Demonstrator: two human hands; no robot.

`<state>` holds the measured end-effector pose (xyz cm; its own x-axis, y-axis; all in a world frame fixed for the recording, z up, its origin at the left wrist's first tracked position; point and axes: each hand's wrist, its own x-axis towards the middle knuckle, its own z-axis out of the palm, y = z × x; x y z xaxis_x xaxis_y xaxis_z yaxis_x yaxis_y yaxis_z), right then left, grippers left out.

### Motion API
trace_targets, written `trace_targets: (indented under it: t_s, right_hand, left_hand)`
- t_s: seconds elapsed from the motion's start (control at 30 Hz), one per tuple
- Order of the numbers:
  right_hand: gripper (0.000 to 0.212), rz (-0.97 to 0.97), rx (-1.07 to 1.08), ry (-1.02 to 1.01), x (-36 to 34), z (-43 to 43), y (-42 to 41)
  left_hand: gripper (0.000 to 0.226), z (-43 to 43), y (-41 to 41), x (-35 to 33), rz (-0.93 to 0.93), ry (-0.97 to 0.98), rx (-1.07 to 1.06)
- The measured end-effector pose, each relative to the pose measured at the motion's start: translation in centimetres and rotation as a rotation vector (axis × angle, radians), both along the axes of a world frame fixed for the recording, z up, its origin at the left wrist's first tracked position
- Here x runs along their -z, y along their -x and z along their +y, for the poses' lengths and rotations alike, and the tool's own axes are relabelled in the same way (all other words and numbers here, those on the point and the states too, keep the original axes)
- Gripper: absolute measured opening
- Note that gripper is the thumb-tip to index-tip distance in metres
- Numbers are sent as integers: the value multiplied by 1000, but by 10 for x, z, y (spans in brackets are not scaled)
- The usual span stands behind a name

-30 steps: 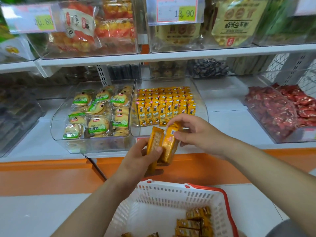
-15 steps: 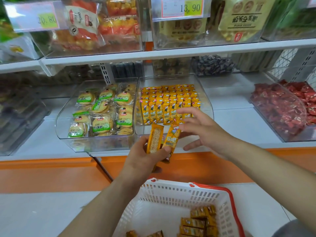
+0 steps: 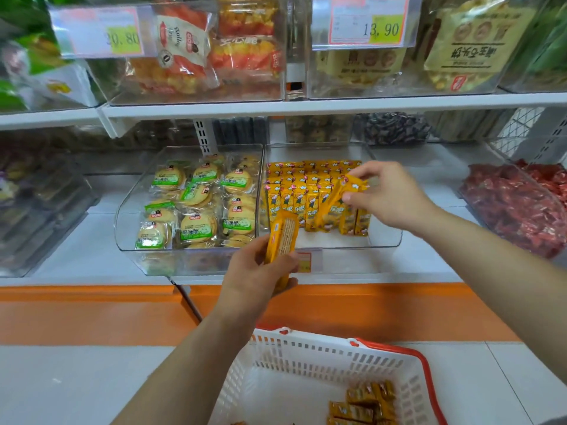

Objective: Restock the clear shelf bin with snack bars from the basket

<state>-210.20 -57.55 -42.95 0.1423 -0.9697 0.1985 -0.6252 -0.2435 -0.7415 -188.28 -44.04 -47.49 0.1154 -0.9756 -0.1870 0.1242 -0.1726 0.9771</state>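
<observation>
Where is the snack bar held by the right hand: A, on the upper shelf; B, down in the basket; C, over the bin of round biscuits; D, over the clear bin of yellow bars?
D: the right hand pinches a yellow snack bar above the standing rows in the clear shelf bin.

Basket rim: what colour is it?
Red rim on a white basket, best seen in the head view.

Yellow-orange snack bars [image 3: 306, 197] (small red-and-white print) in a clear bin [image 3: 383, 237]; white slotted basket [image 3: 306, 360] with red rim; green-labelled biscuit packs [image 3: 196, 222]
</observation>
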Motion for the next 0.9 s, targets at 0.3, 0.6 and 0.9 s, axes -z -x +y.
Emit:
trace_targets:
  t_s: [0.3,0.6,0.9]
  right_hand:
    - [42,877,-27,134,20,-69,-25]
    - [47,932,-35,202,31,-63,-24]
    - [12,-288,-256,-217,3,67,-33]
  left_hand:
    - [39,-8,-8,-3,97,35,-52]
    - [33,-8,-11,-7,140,53,-30]
    - [56,3,-4,-8,132,64,57]
